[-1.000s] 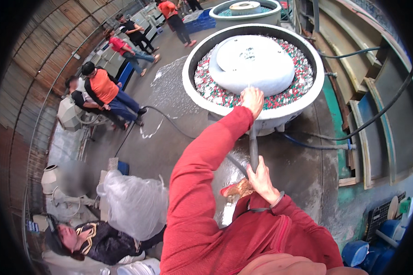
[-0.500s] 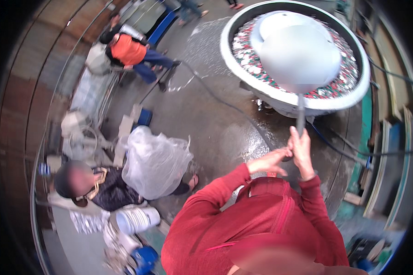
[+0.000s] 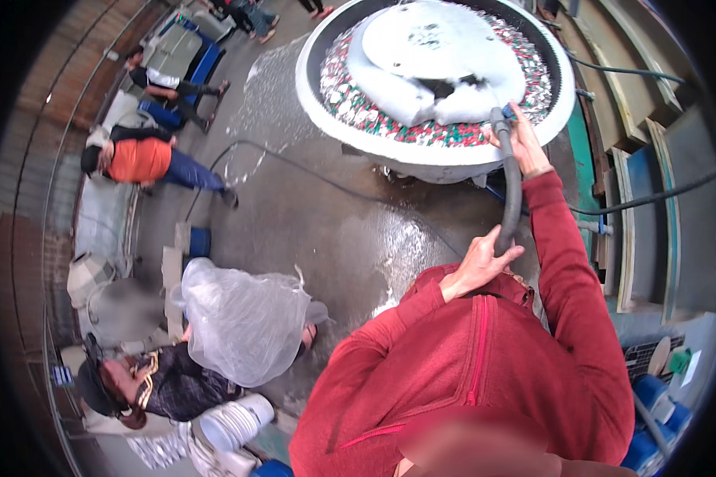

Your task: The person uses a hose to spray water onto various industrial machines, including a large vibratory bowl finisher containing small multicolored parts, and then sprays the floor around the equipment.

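Right hand [image 3: 521, 145] closed round upper end of grey hose [image 3: 511, 187], fingertips by blue valve [image 3: 508, 112]; left hand [image 3: 479, 264] lower down, against hose, thumb out, firmness of hold cannot be told. Hose end over near rim of round white tub [image 3: 350, 153], beside foam-covered dome [image 3: 422, 44] with dark gap in foam. Red, green, white pieces [image 3: 378, 121] around dome. Wet floor [image 3: 326, 203] below

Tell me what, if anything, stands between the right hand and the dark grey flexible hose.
Nothing visible: the right hand grips the dark grey flexible hose directly, near its upper end. In this view, that end overlaps the white round tub.
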A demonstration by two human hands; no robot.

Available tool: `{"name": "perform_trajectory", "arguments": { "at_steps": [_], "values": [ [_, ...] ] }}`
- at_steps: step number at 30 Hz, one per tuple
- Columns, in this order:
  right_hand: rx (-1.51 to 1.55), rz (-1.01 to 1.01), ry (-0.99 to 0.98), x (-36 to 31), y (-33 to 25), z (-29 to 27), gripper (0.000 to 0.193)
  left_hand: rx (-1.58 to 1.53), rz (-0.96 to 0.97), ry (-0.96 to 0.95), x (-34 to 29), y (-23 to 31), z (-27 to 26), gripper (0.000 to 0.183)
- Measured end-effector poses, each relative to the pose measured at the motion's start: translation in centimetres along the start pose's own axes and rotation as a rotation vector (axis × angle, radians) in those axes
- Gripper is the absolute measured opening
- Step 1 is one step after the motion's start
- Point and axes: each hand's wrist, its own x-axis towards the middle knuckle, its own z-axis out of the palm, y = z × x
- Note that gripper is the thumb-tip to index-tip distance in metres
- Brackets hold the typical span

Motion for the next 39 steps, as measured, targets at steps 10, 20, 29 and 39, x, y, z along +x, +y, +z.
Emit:
{"name": "perform_trajectory", "arguments": {
  "at_steps": [10,20,29,39],
  "values": [
    [-0.253,0.273,0.016,5.5,-4.3,-2.8,0.055,0.219,-0.076,0.149,5.4,0.2,7.8,0.041],
    [-0.231,0.355,-0.049,2.5,-13.0,-10.2,0.031,0.263,-0.265,0.177,9.4,2.3,15.7,0.047],
    [-0.284,0.281,-0.075,0.6,-17.5,-9.4,0.039,0.279,-0.247,0.223,11.3,5.6,21.6,0.042],
    [-0.314,0.326,-0.302,3.1,-11.6,-6.5,0.027,0.237,-0.275,0.470,9.6,2.7,20.4,0.039]
  ]
}}
